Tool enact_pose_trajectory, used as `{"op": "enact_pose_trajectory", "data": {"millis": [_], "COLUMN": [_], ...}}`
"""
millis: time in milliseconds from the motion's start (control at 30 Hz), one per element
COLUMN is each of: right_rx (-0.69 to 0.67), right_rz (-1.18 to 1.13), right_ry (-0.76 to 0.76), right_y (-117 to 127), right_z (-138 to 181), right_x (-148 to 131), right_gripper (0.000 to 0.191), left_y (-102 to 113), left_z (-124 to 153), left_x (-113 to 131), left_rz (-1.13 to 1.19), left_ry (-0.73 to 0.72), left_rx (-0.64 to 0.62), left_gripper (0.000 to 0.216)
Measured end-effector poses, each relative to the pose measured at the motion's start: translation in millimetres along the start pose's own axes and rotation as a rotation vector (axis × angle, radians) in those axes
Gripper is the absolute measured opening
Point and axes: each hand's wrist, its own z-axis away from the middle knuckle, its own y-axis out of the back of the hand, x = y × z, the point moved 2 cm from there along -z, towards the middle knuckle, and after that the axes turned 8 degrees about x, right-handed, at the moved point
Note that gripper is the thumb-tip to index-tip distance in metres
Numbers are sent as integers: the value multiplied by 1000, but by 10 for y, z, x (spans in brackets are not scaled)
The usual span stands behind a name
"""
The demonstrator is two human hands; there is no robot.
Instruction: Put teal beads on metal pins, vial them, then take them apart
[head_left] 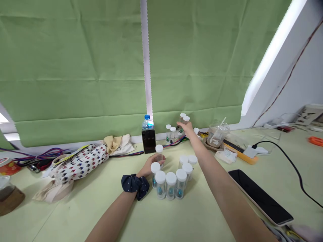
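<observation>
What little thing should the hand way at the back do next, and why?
Maybe the right hand should firm its grip on one of the back jars. It's right at them, but I can't tell whether it has one tightly. The curved group of jars in front has a gap on its far side, near the left hand.

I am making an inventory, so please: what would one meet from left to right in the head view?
Patterned bundle, dark scrunchie, jar in left hand, right hand, clear plastic cup, orange object.
</observation>
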Motion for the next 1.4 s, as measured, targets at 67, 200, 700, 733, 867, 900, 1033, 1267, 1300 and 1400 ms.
{"op": "enact_pose_trajectory", "data": {"millis": [67, 200, 700, 733, 867, 900, 1033, 1267, 1300, 1400], "right_rx": [-15, 40, 62, 56, 12, 4, 28, 19, 13, 1], "right_rz": [52, 92, 163, 155, 152, 152, 184, 172, 153, 124], "right_ry": [-19, -20, 60, 56, 53, 57, 111, 85, 77, 68], "right_y": [-73, -111, -20, -16, -13, -17, -45, -106, -110, -94], "right_z": [13, 84, 193, 181, 156, 161, 206, 307, 318, 320], "right_x": [111, 252, 202, 211, 234, 231, 183, 186, 193, 157], "right_gripper": [38, 42, 47, 47, 44, 43, 39, 33, 34, 38], "left_y": [-1, -9, -22, -21, -5, -2, 2, 45, 63, 131], "left_z": [9, 23, 27, 31, 41, 44, 73, 86, 80, 72], "left_x": [35, 86, 104, 114, 111, 104, 103, 145, 141, 124], "left_rz": [-4, -4, 27, 26, 5, -4, -14, -27, -17, 26], "left_ry": [3, -7, 65, 69, 57, 51, 54, 41, 41, 52], "left_rx": [-10, -22, -13, -11, -6, -4, -5, -81, -104, -183], "left_gripper": [38, 35, 44, 44, 44, 44, 43, 43, 45, 53]}}
